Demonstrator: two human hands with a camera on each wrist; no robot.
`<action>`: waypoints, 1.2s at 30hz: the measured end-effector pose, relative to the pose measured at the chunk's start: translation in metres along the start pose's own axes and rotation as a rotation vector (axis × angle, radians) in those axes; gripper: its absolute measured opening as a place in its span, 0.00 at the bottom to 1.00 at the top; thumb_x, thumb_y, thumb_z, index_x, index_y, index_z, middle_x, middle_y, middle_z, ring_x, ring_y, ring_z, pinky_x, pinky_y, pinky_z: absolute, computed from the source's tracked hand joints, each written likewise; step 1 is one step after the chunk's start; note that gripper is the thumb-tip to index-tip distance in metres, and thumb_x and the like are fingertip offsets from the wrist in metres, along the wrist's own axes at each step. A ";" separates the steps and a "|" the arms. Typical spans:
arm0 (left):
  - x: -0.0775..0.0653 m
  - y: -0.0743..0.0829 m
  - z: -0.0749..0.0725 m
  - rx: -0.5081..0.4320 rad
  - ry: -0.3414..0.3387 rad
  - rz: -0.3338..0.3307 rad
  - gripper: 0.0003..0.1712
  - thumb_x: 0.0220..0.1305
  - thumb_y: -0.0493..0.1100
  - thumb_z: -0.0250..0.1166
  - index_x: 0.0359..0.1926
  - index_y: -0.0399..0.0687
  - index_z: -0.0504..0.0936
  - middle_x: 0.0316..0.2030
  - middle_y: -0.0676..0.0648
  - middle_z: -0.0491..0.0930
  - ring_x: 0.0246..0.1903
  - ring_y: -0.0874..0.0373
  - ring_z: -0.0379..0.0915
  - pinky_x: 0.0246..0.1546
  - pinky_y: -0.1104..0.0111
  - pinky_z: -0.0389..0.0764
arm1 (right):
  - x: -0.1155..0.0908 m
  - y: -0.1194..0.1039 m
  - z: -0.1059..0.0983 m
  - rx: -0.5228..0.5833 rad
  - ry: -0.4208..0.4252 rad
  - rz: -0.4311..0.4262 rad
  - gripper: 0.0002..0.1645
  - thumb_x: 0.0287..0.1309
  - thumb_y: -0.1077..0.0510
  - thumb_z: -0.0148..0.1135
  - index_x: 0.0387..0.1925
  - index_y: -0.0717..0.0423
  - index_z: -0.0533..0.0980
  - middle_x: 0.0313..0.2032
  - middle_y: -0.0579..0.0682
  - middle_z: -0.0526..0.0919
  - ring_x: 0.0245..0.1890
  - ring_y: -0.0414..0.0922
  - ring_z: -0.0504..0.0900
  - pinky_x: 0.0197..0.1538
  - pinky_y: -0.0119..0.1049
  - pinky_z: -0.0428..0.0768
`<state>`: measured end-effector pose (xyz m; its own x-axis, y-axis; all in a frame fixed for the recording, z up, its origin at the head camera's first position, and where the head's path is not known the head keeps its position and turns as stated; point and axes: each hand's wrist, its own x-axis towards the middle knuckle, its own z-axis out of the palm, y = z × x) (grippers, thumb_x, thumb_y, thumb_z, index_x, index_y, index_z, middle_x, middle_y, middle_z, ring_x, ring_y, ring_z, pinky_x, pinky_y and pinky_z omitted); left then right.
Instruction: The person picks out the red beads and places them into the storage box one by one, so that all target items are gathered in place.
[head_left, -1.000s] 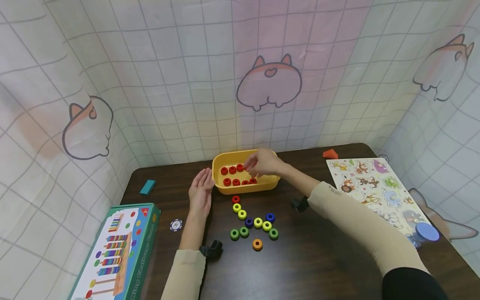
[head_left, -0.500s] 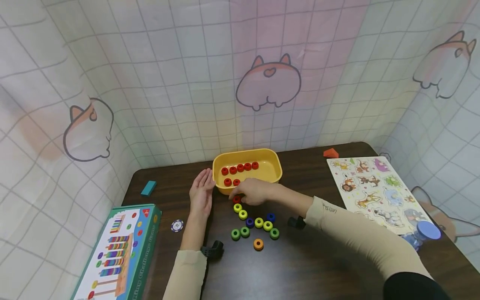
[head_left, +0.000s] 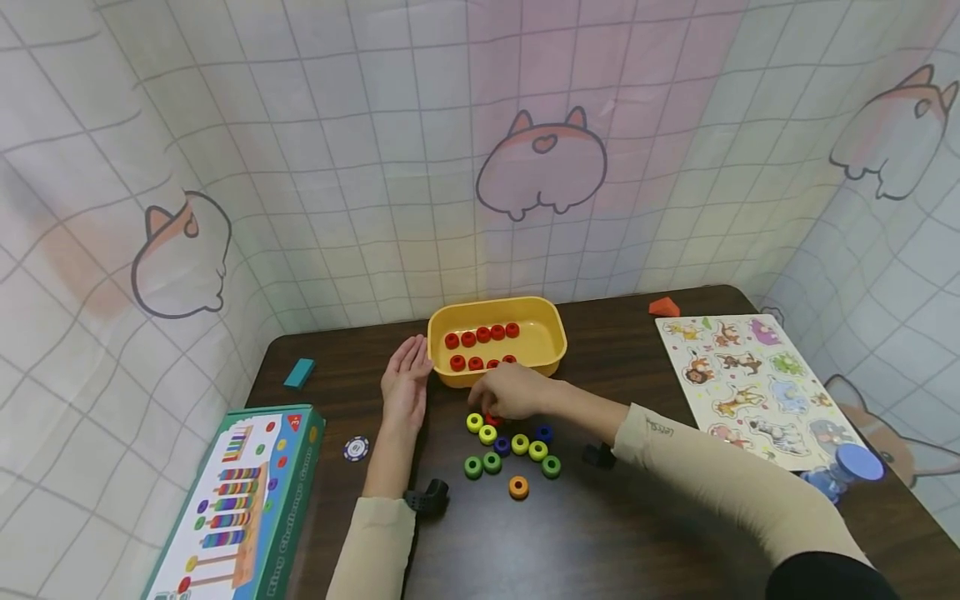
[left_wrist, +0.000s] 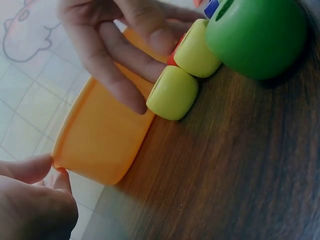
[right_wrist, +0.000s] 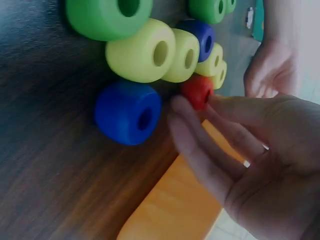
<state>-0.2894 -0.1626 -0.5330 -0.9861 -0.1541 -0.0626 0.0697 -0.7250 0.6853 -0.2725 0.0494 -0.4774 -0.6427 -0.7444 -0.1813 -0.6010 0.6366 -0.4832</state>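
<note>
My right hand (head_left: pixel 517 390) is in front of the yellow tray (head_left: pixel 553 367), pinching a chunky red ring (right_wrist: pixel 196 91) low over the table between thumb and fingers. Two yellow rings (left_wrist: pixel 172 93) lie close beside those fingertips. Palm turned up, my left hand (head_left: pixel 405 387) lies at the tray's left end, its fingers fairly straight and touching the rim. Inside the tray, red rings (head_left: pixel 483 334) stand in two rows; my right hand partly covers the front row. Nearer me are a blue ring (right_wrist: pixel 128 114), green rings (head_left: pixel 473 467) and an orange ring (head_left: pixel 518 487).
A ring game box (head_left: pixel 247 500) lies at the left, with a poker chip (head_left: pixel 356 448) and a teal block (head_left: pixel 299 373) near it. On the right are an animal puzzle board (head_left: pixel 757 392), a blue stemmed object (head_left: pixel 843 471) and an orange-red block (head_left: pixel 664 307).
My right hand left the tray, came down to the red ring in front of it and brought that ring slightly right and nearer me. The left hand stayed at the tray's end.
</note>
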 end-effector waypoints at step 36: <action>-0.003 0.007 0.004 0.035 -0.015 -0.015 0.34 0.61 0.16 0.51 0.68 0.36 0.63 0.68 0.37 0.64 0.68 0.51 0.62 0.69 0.58 0.61 | 0.037 0.092 -0.085 0.314 -0.020 0.379 0.23 0.53 0.74 0.57 0.51 0.60 0.80 0.38 0.57 0.86 0.33 0.57 0.87 0.38 0.49 0.87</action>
<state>-0.2863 -0.1649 -0.5250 -0.9891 -0.1330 -0.0628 0.0496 -0.7035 0.7090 -0.3919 0.0975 -0.4556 -0.7774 -0.4776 -0.4093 -0.1525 0.7744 -0.6141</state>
